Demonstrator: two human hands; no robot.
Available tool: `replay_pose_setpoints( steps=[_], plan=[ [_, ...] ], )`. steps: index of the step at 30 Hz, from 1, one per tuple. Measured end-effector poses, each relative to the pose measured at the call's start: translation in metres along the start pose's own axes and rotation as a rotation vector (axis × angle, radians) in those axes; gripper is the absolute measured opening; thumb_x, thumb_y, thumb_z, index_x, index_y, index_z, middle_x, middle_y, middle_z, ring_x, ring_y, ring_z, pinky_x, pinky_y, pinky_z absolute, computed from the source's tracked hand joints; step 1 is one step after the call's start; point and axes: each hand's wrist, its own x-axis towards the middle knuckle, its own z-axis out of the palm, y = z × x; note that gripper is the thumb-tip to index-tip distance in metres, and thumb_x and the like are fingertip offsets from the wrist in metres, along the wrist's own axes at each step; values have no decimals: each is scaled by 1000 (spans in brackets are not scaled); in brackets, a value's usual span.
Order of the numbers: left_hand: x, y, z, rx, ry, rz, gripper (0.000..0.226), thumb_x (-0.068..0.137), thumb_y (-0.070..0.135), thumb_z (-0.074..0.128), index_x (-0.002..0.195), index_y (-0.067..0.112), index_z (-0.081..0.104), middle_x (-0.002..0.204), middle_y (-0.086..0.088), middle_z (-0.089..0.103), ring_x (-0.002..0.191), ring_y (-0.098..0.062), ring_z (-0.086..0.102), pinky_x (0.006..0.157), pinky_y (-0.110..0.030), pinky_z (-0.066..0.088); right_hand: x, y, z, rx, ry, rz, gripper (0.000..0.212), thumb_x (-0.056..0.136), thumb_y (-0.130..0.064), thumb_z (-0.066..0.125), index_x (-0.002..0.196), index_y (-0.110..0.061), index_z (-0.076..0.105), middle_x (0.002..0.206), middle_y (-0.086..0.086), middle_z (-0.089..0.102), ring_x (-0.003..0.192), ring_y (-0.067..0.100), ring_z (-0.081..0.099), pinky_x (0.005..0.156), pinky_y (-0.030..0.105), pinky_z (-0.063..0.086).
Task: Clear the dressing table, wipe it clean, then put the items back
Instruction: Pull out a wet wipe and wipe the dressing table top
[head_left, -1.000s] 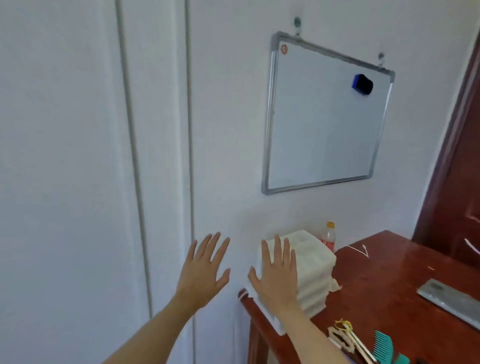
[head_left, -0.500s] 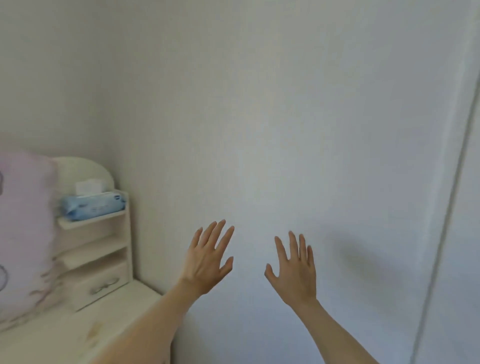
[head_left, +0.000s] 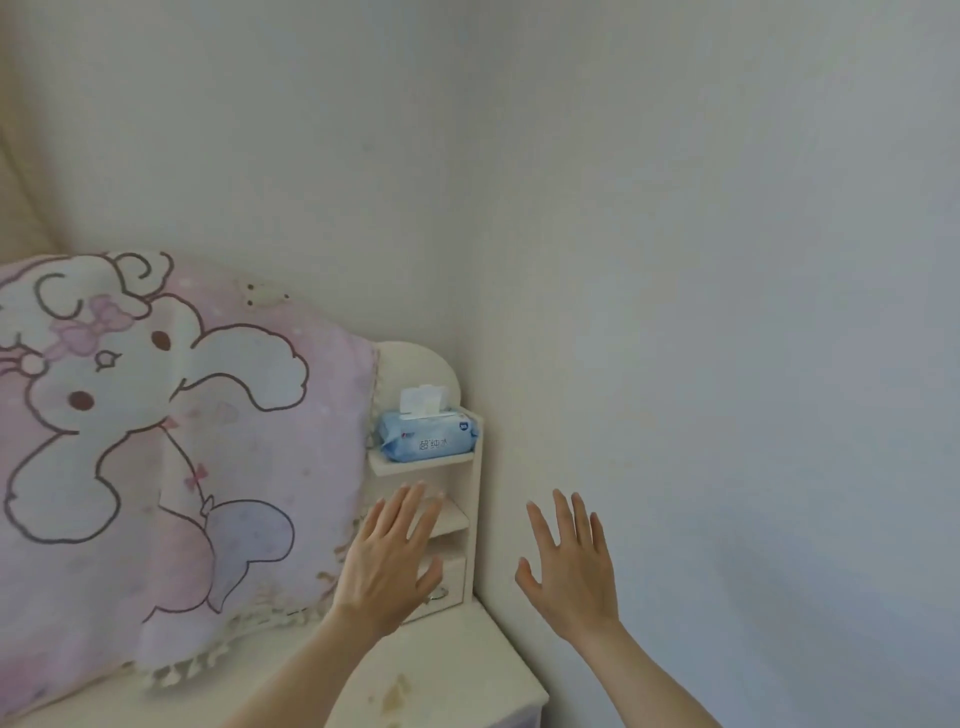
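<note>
my left hand (head_left: 387, 566) and my right hand (head_left: 571, 566) are both bare: no gloves, no rings on any finger that shows, no watch or band at either wrist. my forearms are bare too, right down to the bottom edge of the view, so no sleeve or cuff shows anywhere. my nails are short and plain, with no polish i can make out. i see the backs of both hands, five fingers each, slim and long, and no marks or plasters on them
</note>
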Motion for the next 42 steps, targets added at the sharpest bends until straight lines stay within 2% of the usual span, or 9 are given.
replay_pose_setpoints(
  steps=[9, 15, 21, 24, 28, 30, 33, 35, 42],
  plan=[
    [96, -47, 36, 140, 59, -235, 60, 81, 43, 37, 128, 10, 51, 128, -15, 55, 115, -33, 53, 94, -46, 44, 151, -1, 61, 166, 33, -278, 56, 74, -36, 38, 119, -9, 58, 119, 19, 61, 108, 35, 59, 86, 44, 51],
    [131, -82, 75, 221, 1, -290, 60, 81, 47, 33, 126, 12, 54, 127, -14, 57, 114, -32, 55, 93, -48, 46, 217, -21, 119, 210, 11, -388, 53, 75, -30, 36, 114, -4, 61, 116, 18, 63, 107, 33, 61, 82, 40, 54],
    [175, -127, 133, 196, -19, -273, 59, 83, 48, 33, 125, 10, 52, 123, -11, 59, 110, -28, 57, 91, -43, 48, 274, -41, 183, 277, 8, -454, 56, 59, -22, 81, 110, -5, 63, 109, 13, 67, 96, 28, 66, 69, 36, 58],
    [200, -150, 162, 131, 10, -288, 55, 82, 45, 38, 119, 6, 49, 115, -11, 63, 102, -26, 61, 85, -38, 51, 307, -47, 210, 301, 31, -473, 54, 58, -20, 82, 108, -6, 64, 109, 12, 67, 93, 25, 67, 58, 31, 57],
    [228, -177, 195, 72, 21, -266, 57, 81, 45, 38, 113, 2, 58, 110, -11, 65, 98, -24, 64, 81, -32, 52, 355, -55, 235, 294, 131, -558, 36, 71, -13, 62, 105, -2, 65, 109, 14, 66, 98, 26, 66, 68, 28, 56],
    [239, -183, 206, 41, 18, -267, 57, 82, 47, 38, 112, 3, 59, 109, -9, 66, 97, -22, 63, 80, -30, 52, 373, -57, 244, 280, 150, -585, 36, 67, -7, 70, 103, -1, 66, 106, 16, 67, 95, 28, 67, 68, 31, 56],
    [245, -187, 221, -1, 6, -245, 56, 83, 46, 38, 111, 3, 59, 110, -9, 65, 97, -23, 63, 80, -32, 52, 389, -57, 254, 274, 86, -631, 41, 70, -3, 66, 111, -4, 63, 114, 21, 63, 98, 35, 64, 64, 41, 57],
    [247, -188, 228, -5, -4, -242, 56, 84, 45, 38, 110, 1, 60, 109, -12, 65, 97, -25, 64, 81, -32, 51, 395, -59, 252, 262, -24, -642, 43, 86, -3, 50, 129, -8, 51, 133, 23, 48, 117, 39, 49, 79, 49, 52],
    [246, -188, 238, -113, 5, -264, 53, 83, 48, 34, 107, 5, 54, 103, -9, 61, 92, -27, 56, 79, -33, 43, 418, -71, 233, 276, -326, -569, 27, 94, -21, 49, 115, -17, 64, 117, 7, 62, 112, 25, 53, 80, 30, 43]
  ],
)
